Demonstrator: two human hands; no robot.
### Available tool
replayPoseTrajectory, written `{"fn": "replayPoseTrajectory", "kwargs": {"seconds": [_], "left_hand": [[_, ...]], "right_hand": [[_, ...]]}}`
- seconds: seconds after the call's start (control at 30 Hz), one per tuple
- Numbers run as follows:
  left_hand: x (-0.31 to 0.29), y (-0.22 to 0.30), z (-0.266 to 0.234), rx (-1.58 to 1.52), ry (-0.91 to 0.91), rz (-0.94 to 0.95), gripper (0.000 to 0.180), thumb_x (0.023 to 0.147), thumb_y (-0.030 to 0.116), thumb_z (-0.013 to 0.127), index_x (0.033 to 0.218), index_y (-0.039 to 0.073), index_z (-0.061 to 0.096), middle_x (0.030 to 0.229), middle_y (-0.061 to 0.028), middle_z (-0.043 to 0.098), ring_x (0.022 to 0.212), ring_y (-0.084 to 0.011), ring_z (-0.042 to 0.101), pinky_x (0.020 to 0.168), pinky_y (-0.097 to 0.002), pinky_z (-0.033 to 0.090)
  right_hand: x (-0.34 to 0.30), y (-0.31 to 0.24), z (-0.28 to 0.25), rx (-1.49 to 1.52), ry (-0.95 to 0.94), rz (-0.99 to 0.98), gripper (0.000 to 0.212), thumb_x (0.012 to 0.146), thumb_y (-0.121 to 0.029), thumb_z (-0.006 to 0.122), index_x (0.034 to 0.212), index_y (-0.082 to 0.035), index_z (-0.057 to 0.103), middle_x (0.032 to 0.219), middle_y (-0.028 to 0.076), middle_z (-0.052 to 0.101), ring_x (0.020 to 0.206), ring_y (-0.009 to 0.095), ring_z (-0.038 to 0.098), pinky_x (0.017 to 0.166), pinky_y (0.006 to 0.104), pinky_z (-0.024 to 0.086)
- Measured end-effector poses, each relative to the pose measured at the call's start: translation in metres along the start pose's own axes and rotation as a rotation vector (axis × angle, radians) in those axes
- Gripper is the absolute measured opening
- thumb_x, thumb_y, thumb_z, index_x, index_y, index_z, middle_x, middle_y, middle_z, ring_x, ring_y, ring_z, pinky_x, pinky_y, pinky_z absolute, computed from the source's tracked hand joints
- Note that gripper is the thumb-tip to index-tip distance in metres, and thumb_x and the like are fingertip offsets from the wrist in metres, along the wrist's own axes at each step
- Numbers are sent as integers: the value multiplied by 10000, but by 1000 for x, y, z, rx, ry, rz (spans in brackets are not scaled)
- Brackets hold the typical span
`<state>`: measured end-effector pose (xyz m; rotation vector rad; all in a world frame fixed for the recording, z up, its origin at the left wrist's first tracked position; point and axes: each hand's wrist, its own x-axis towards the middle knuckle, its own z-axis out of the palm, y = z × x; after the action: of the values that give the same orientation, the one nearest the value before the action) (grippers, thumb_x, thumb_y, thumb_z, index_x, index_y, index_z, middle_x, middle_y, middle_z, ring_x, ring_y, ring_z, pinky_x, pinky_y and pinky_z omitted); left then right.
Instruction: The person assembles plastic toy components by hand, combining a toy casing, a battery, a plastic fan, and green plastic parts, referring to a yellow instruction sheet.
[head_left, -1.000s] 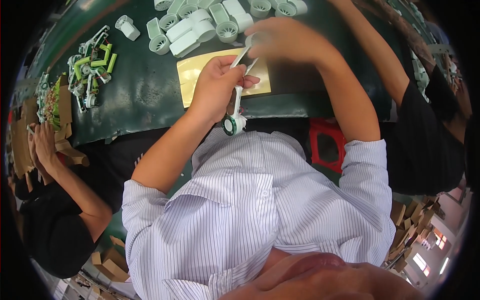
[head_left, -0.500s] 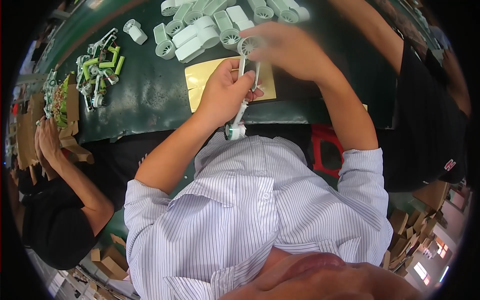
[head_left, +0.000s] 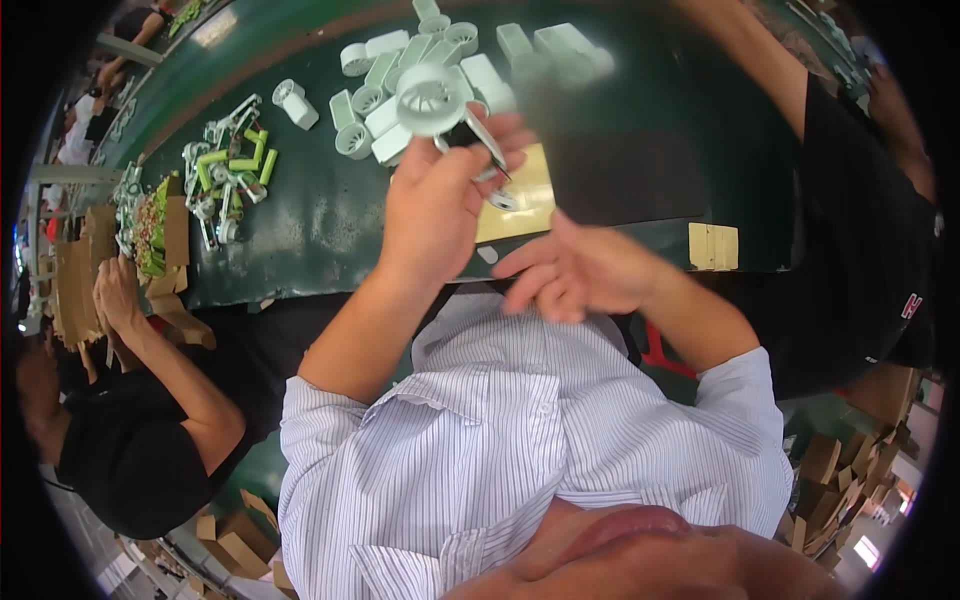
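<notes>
Logged from my remote seat, left hand [head_left: 440, 205]: one pale fan part [head_left: 432, 100], round slatted cup and thin arms, gripped between fingers and thumb, above the far edge of the yellow sheet [head_left: 526, 200]. Right hand [head_left: 585, 270]: somewhat blurred, fingers loosely spread, at the sheet's near right corner. On the green worktop [head_left: 320, 230] I count pale casings [head_left: 488, 80] beyond the sheet, and green cylinders [head_left: 268, 165] among wired parts [head_left: 205, 215] to its left.

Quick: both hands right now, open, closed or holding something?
Left hand: closed, holding a pale green plastic part with a round slatted end.
Right hand: open, slightly blurred, nothing visible in its grasp.
</notes>
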<state>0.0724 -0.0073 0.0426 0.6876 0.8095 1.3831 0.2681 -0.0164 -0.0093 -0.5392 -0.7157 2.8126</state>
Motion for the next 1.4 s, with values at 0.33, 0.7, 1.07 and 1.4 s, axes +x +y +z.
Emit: {"fn": "replayPoseTrajectory", "kwargs": {"seconds": [0.33,0.7,1.07,1.4], "left_hand": [[-14,8,-4,101,-433,-134,354,849,11,462,1203,6,470,1032,-110,588,874,-177,606,726,-280,502],[16,-8,-34,-389,-369,-33,413,886,84,421,1283,-30,440,1173,-191,559,1158,-336,527,1020,-451,424],[20,-32,-47,347,-223,115,356,833,21,717,1160,-17,582,1055,-82,664,954,-150,632,864,-294,504],[20,-42,-54,256,-151,142,292,825,59,739,1081,-27,630,1017,-83,680,916,-146,636,828,-289,510]], "right_hand": [[14,-3,-8,311,-132,-314,255,1008,-220,474,1130,-2,525,1031,99,614,895,215,652,649,263,549],[35,-17,-10,-17,186,-663,370,1013,-212,475,1283,40,500,1200,141,605,969,198,657,738,243,540],[26,-47,0,-1267,570,-1113,204,879,-115,669,1055,-12,654,1006,95,666,813,166,633,734,270,496],[16,-53,9,-1200,717,-885,184,878,-95,655,1022,20,653,832,101,646,697,154,628,645,269,496]]}}
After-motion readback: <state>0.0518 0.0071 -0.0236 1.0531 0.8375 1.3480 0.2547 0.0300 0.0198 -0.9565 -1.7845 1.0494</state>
